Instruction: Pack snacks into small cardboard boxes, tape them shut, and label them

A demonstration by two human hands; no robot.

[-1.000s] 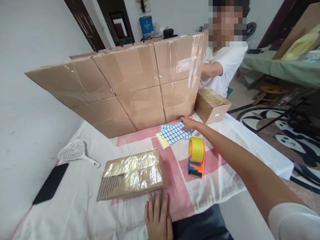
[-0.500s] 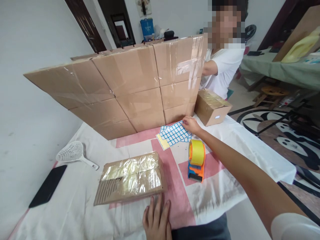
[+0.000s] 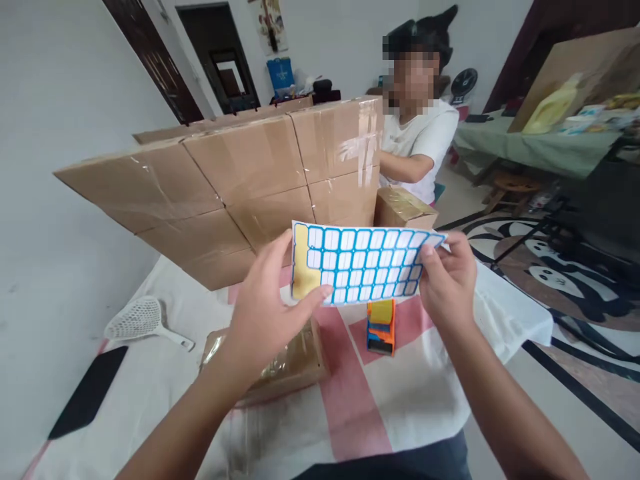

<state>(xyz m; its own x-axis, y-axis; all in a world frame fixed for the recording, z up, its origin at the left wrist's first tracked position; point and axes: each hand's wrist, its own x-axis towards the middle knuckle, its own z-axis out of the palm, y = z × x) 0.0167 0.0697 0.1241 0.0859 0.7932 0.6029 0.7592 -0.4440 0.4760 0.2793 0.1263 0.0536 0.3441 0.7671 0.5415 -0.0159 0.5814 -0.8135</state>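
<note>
A sheet of blue-bordered label stickers point(image 3: 367, 265) is held up above the table, with a yellowish bare strip at its left end where labels are gone. My left hand point(image 3: 267, 290) grips that end, thumb in front and fingers behind. At the other end my right hand point(image 3: 447, 273) pinches the sheet between thumb and fingers. Below my left forearm lies a taped cardboard box point(image 3: 295, 357), partly hidden by the arm. Under the sheet stands an orange and blue tape dispenser point(image 3: 381, 328) with a yellow roll, its top covered by the sheet.
A wall of stacked cardboard boxes point(image 3: 260, 173) stands across the table. Beside it is a smaller taped box point(image 3: 405, 208). A white slotted skimmer point(image 3: 137, 321) and a black flat object point(image 3: 90, 393) lie at left. Behind the boxes sits another person point(image 3: 423, 150).
The label sheet has come up off the table in my right hand. My left hand has risen from beside the near box and now holds the sheet's left end.
</note>
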